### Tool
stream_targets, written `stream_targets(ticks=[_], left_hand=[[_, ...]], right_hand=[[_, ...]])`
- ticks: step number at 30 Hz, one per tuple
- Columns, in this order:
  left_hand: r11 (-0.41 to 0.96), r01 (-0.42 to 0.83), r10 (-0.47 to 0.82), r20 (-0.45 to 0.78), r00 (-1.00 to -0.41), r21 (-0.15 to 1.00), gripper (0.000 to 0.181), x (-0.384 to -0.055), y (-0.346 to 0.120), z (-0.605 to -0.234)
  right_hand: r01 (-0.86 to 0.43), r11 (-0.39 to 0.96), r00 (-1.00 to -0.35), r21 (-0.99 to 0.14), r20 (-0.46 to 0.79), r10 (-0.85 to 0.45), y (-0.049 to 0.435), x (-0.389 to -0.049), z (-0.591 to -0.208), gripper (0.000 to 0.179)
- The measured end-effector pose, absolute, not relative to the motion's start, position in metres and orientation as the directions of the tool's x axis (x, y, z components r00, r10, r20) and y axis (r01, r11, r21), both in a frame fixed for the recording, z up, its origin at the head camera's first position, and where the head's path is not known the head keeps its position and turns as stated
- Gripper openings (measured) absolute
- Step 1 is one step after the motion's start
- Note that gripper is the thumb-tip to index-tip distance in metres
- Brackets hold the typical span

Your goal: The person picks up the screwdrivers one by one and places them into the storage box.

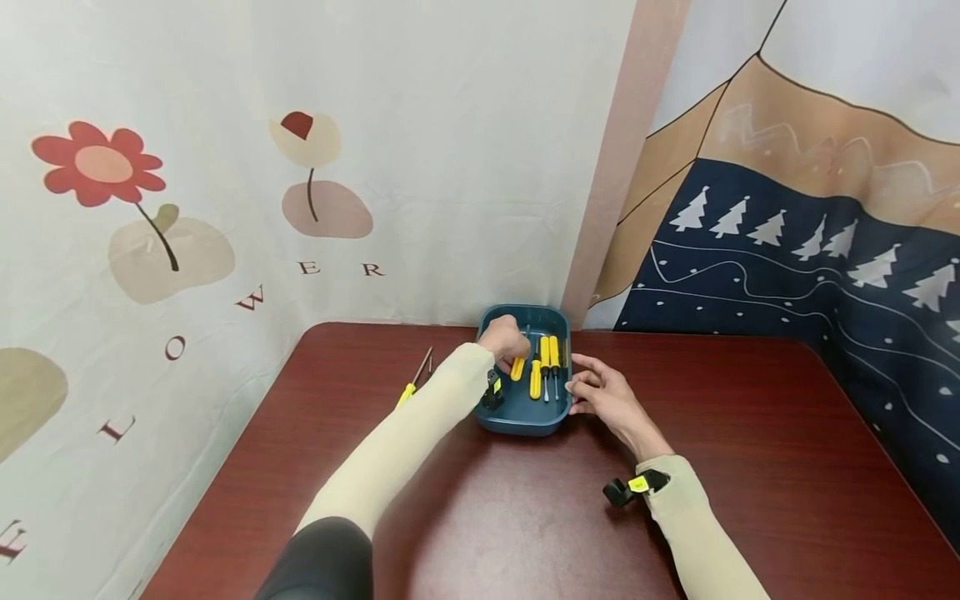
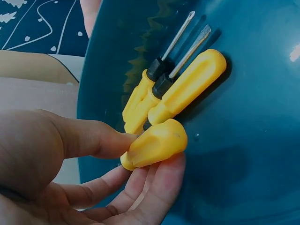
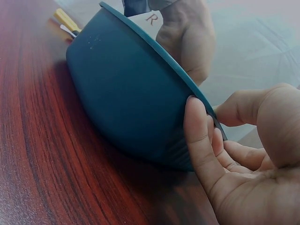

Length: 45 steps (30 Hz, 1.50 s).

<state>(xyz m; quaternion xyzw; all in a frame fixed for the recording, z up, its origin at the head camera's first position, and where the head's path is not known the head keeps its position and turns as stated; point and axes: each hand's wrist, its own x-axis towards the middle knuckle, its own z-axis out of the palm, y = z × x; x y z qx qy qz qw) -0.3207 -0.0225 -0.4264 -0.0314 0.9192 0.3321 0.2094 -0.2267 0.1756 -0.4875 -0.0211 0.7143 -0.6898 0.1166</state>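
Observation:
My left hand (image 1: 502,337) is inside a dark blue plastic tub (image 1: 525,423). Its thumb and fingers pinch the yellow handle of a screwdriver (image 2: 158,143); the shaft is hidden. Beside that, several more screwdrivers lie on the tub floor. One shows a yellow handle (image 2: 190,84) and points the opposite way from two with black collars and bare flat tips (image 2: 194,44). At the tub's right side, my right hand (image 3: 243,154) holds the rim, with fingertips against the outer wall and the thumb at the edge.
On the reddish-brown table (image 1: 712,408), left of the tub, lies another yellow-handled screwdriver (image 1: 406,395), partly covered by my left sleeve, with a second shaft next to it. A printed curtain (image 1: 450,167) hangs right behind the table's back edge.

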Motion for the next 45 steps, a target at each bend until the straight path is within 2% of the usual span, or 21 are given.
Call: stream_targets(ticks=[16, 28, 40, 45], left_hand=[[0.786, -0.21, 0.082, -0.435, -0.897, 0.581, 0.035, -0.33, -0.018, -0.433], [0.831, -0.197, 0.092, -0.477, -0.874, 0.52, 0.036, -0.334, -0.014, -0.439], [0.791, -0.224, 0.106, -0.487, -0.867, 0.57, 0.035, -0.333, -0.017, -0.441], [0.778, -0.227, 0.115, -0.488, -0.865, 0.586, 0.029, -0.332, -0.019, -0.441]], right_hand=[[0.13, 0.052, -0.973, -0.99, -0.138, -0.183, 0.175, -0.228, -0.488, 0.06], [0.135, 0.057, -0.973, -0.989, -0.143, -0.183, 0.176, -0.227, -0.488, 0.06], [0.134, 0.062, -0.972, -0.989, -0.143, -0.185, 0.175, -0.228, -0.486, 0.061], [0.13, 0.062, -0.973, -0.99, -0.139, -0.183, 0.174, -0.228, -0.486, 0.061]])
